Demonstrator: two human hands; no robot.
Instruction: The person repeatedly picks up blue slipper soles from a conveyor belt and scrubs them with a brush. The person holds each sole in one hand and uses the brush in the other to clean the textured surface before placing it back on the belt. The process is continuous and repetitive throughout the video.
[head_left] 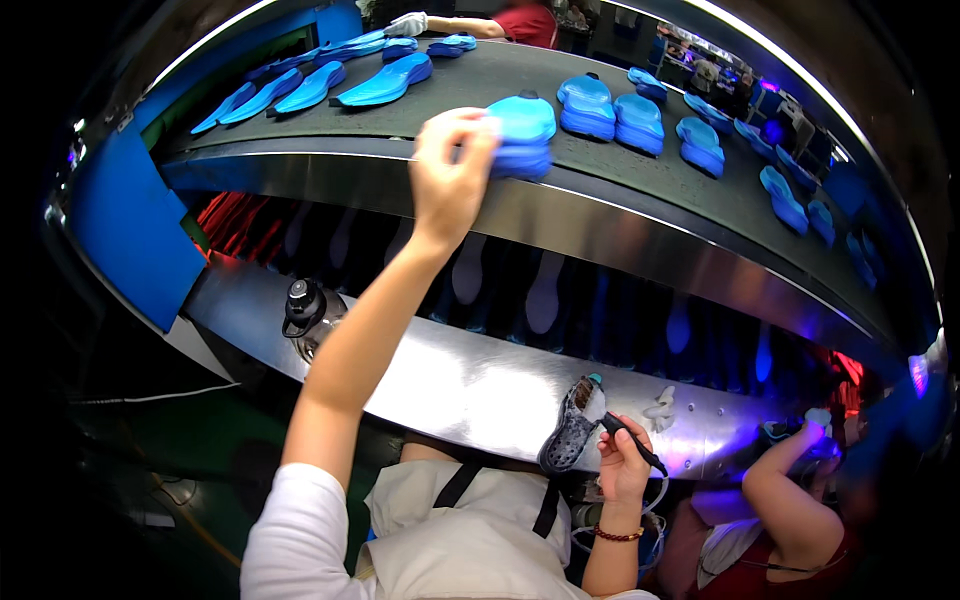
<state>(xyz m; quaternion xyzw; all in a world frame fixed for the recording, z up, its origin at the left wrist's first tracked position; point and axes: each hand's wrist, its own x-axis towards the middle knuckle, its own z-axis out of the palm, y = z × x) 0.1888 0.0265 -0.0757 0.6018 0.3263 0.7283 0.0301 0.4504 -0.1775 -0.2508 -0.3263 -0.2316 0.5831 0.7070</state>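
Observation:
My left hand [452,165] reaches up to the belt, fingers curled and slightly blurred at the left edge of a blue shoe sole [522,125]. The sole lies at the belt's near edge, its lower part smeared by motion. Low in front of me, my right hand [625,460] is closed around a black pen-like tool [640,448] with a pale cord or tube below it. The tool's tip points at a dark speckled clog [566,440] with holes, which has brown bristly stuff and something white at its opening.
More blue soles [385,82] lie left and right along the dark belt [400,118]. Below it runs a metal shelf [470,375] with a dark-lidded bottle [308,315] and a crumpled white scrap [660,408]. A co-worker's arm [795,500] is at the right; another person's gloved hand [407,25] is beyond the belt.

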